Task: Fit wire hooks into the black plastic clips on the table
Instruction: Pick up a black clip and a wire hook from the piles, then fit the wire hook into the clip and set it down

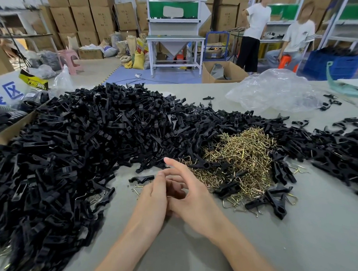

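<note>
Meeting near the wire hooks (241, 152), right hand (192, 198) grip slack, left hand (152, 199) unclear.

Two bare hands show: the left hand (154, 197) and the right hand (194, 200), each with long, slim fingers (178, 166). Behind the fingers, the left forearm (129, 241) and right forearm (241, 249) are uncovered down to the picture's lower edge.

Blue character 区 on white sack (12, 90), perhaps "PRO" on yellow-black label (35, 83)
</note>
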